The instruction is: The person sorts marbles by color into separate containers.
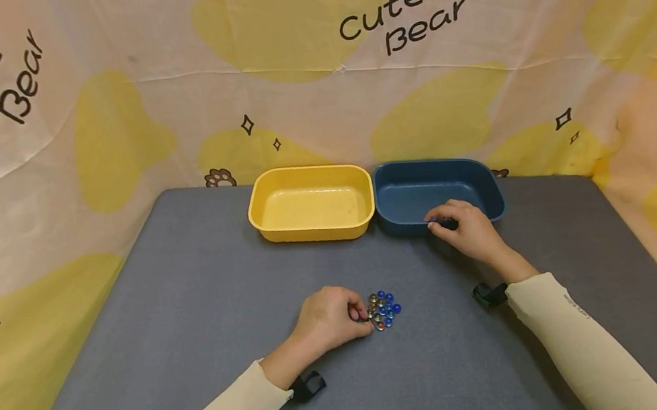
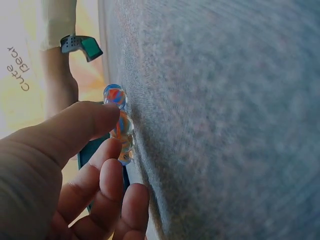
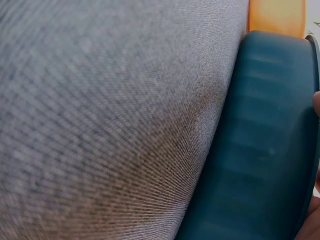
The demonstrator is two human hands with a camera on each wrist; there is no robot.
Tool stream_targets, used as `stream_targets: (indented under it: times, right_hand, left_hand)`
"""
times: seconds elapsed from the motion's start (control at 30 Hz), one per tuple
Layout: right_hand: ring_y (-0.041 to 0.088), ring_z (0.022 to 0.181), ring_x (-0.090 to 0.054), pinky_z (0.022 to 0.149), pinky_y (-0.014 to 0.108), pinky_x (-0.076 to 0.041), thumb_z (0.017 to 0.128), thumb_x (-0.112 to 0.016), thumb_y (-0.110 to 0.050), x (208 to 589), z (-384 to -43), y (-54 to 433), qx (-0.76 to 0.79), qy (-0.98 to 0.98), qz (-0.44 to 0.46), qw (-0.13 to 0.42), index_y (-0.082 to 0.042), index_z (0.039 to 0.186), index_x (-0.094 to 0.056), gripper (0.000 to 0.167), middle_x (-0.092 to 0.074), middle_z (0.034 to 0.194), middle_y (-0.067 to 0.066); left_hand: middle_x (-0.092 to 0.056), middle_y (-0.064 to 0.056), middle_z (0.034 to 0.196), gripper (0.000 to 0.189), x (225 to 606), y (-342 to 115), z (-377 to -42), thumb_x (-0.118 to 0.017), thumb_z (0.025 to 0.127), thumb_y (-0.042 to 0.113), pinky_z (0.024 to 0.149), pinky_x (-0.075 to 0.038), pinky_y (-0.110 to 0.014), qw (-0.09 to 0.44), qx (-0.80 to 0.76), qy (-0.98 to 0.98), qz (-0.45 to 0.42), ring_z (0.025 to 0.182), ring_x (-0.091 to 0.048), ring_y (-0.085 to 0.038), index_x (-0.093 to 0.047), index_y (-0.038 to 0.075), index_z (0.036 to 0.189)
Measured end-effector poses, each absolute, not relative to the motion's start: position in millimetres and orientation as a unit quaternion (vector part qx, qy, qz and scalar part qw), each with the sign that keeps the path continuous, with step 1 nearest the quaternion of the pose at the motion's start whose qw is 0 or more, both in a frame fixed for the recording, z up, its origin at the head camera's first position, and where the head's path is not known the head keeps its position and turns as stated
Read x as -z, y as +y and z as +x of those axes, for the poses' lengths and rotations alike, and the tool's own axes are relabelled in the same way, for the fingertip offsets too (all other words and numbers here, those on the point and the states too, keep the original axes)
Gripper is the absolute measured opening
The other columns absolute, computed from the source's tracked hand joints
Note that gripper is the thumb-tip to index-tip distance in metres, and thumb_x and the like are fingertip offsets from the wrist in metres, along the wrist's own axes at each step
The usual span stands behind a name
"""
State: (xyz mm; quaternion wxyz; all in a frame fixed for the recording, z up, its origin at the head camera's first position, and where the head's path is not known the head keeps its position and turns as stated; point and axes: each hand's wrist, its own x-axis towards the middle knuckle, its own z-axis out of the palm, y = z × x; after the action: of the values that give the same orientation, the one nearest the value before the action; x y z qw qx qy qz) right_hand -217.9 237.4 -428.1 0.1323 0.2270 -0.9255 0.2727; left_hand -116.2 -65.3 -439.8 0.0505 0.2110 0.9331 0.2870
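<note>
A small cluster of glass marbles, some blue and some clear with orange swirls, lies on the grey cloth. At its left edge is my left hand, thumb and forefinger apart beside an orange-swirled marble; the other fingers are curled. My right hand is at the front rim of the dark blue container, thumb and forefinger tips close together. Only fingertips at that rim appear in the right wrist view, beside the blue outer wall. Whether this hand holds the rim or something small cannot be seen.
A yellow container stands directly left of the blue one, near the back edge of the grey table. Patterned fabric hangs behind and along the sides. Each wrist wears a dark strap.
</note>
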Motion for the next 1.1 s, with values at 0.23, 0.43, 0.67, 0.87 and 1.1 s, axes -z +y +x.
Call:
stream_targets:
  times: [0.23, 0.43, 0.67, 0.87, 1.1]
  right_hand:
    - [0.022, 0.086, -0.057, 0.073, 0.040, -0.045, 0.089, -0.068, -0.017, 427.2, -217.3, 237.6, -0.273, -0.926, 0.226, 0.130, -0.016, 0.099, -0.072, 0.011, -0.064, 0.091, 0.003]
    - [0.022, 0.085, -0.057, 0.073, 0.040, -0.045, 0.089, -0.068, -0.017, 427.0, -216.2, 237.8, -0.273, -0.926, 0.226, 0.132, -0.015, 0.099, -0.072, 0.011, -0.063, 0.090, 0.002]
    - [0.024, 0.086, -0.057, 0.073, 0.040, -0.045, 0.090, -0.067, -0.017, 427.8, -216.1, 237.5, -0.275, -0.925, 0.225, 0.131, -0.015, 0.099, -0.072, 0.011, -0.064, 0.090, 0.003]
    - [0.022, 0.084, -0.056, 0.071, 0.039, -0.044, 0.089, -0.068, -0.016, 428.0, -215.3, 238.2, -0.275, -0.924, 0.226, 0.139, -0.015, 0.099, -0.072, 0.011, -0.064, 0.089, 0.003]
    - [0.022, 0.085, -0.057, 0.073, 0.040, -0.045, 0.089, -0.068, -0.017, 427.4, -216.8, 238.0, -0.276, -0.924, 0.227, 0.137, -0.015, 0.099, -0.072, 0.012, -0.065, 0.089, 0.003]
  left_hand:
    - [-0.054, 0.021, 0.058, 0.014, 439.0, -63.7, -115.2, -0.081, 0.068, 0.035, 0.049, -0.037, -0.020, 0.049, -0.276, 0.938, 0.203, 0.053, -0.046, 0.003, -0.069, 0.030, 0.066]
    - [-0.055, 0.022, 0.059, 0.011, 439.2, -63.7, -113.9, -0.080, 0.068, 0.033, 0.049, -0.038, -0.019, 0.046, -0.272, 0.940, 0.203, 0.052, -0.047, 0.004, -0.070, 0.030, 0.066]
    - [-0.055, 0.021, 0.058, 0.010, 437.1, -67.0, -114.2, -0.078, 0.069, 0.031, 0.049, -0.039, -0.019, 0.036, -0.284, 0.937, 0.198, 0.052, -0.048, 0.004, -0.069, 0.030, 0.066]
    - [-0.062, 0.016, 0.067, 0.009, 429.1, -72.8, -120.0, -0.079, 0.070, 0.030, 0.052, -0.041, -0.018, 0.005, -0.307, 0.931, 0.200, 0.057, -0.051, 0.004, -0.070, 0.029, 0.070]
    - [-0.065, 0.014, 0.074, 0.008, 416.8, -79.3, -133.2, -0.077, 0.072, 0.032, 0.053, -0.042, -0.018, -0.023, -0.329, 0.925, 0.190, 0.058, -0.052, 0.004, -0.070, 0.031, 0.074]
